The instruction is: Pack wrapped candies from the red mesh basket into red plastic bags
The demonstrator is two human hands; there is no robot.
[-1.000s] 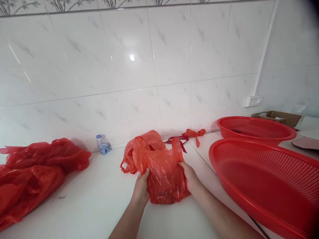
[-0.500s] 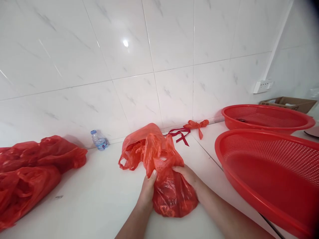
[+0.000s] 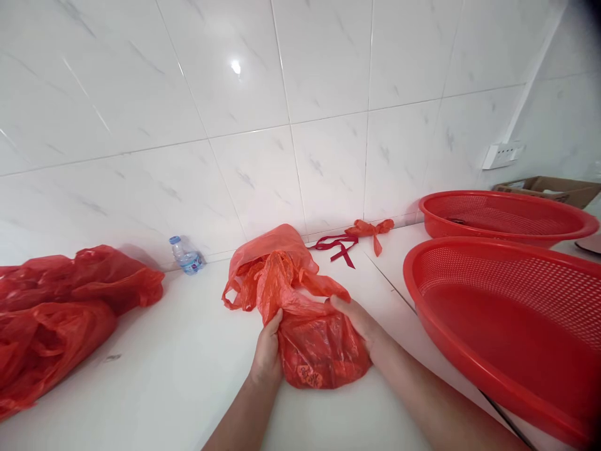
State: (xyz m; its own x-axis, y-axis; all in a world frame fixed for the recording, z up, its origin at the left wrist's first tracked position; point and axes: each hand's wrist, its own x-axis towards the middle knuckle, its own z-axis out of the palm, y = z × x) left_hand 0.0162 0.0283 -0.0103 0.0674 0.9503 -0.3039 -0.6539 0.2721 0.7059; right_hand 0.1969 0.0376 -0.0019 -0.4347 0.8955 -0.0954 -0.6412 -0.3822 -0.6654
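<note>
A red plastic bag [image 3: 323,347] lies before me on the white table, its lower part filled with dark red contents that I cannot make out. Printed marks show near its bottom edge. My left hand [image 3: 268,344] grips its left side, thumb on top. On the right side my right hand [image 3: 352,322] holds the bag's upper edge, thumb over the plastic. The bag's handles spread away from me, one to each side. Just behind, touching or nearly so, sits another crumpled red plastic bag [image 3: 277,241] with its mouth facing me.
Large red plastic bags [image 3: 79,307] are heaped at the left. A small water bottle [image 3: 188,257] stands tilted by the tiled wall. Dark red ribbon [image 3: 340,244] and a knotted red bag [image 3: 373,230] lie at the back. Two red baskets [image 3: 469,369] and a cardboard box [image 3: 554,188] occupy the right.
My hands have moved slightly apart, and the bag between them is spread wider and flatter. Its handles have fallen outward. The view has shifted a little.
</note>
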